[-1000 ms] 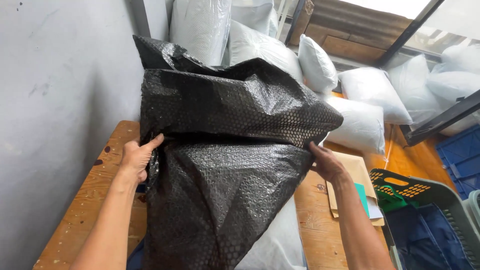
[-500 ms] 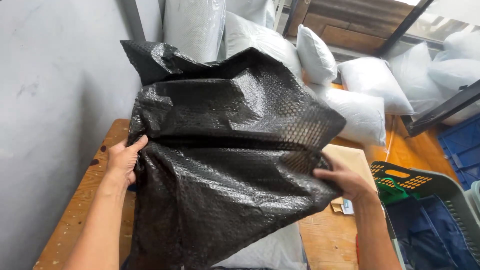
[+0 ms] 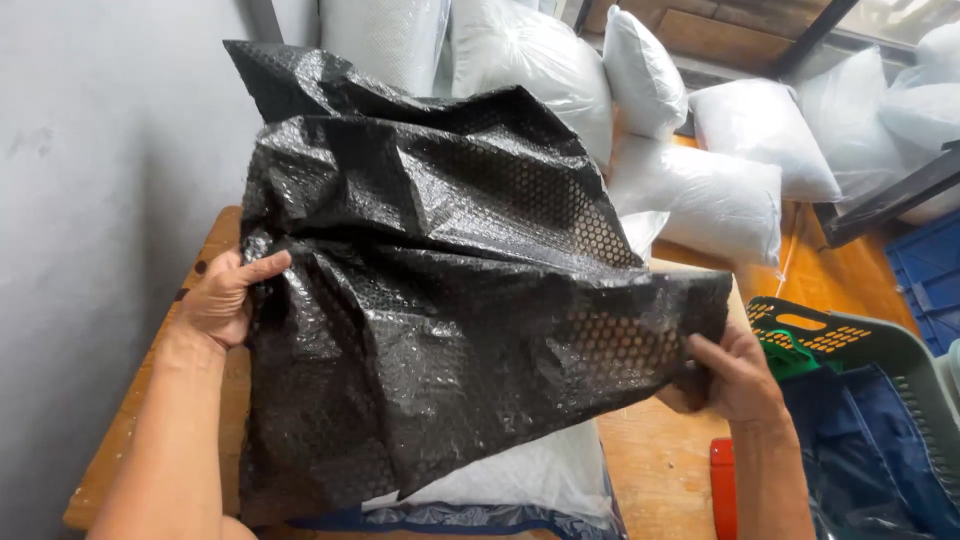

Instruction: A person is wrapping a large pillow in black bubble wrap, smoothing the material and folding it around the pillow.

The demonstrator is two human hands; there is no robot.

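Large sheet of black bubble wrap (image 3: 440, 300) held up over a wooden table (image 3: 660, 470), spread between both hands and hiding most of the table top. Left hand (image 3: 222, 298) closed on the left edge of the sheet, thumb lying on the front, other fingers hidden behind the plastic. Right hand (image 3: 735, 375) pinching the lower right corner of the sheet, fingers curled, tips partly covered by the fold. Upper part of the wrap crumpled and rising toward the grey wall (image 3: 90, 150); its top left corner sticking up, its far side not visible.

Under the sheet, a white plastic-wrapped pillow (image 3: 520, 475) on the table, only its lower part showing. Something blue below it at the bottom edge, cut off, hard to identify. Red object (image 3: 722, 490) near the right forearm, cut by the frame, kind not clear. To the right, a grey-green plastic basket (image 3: 850, 345) with dark blue cloth inside, partly out of frame. Behind, several white pillows (image 3: 700, 200) piled up, partly hidden by the wrap.
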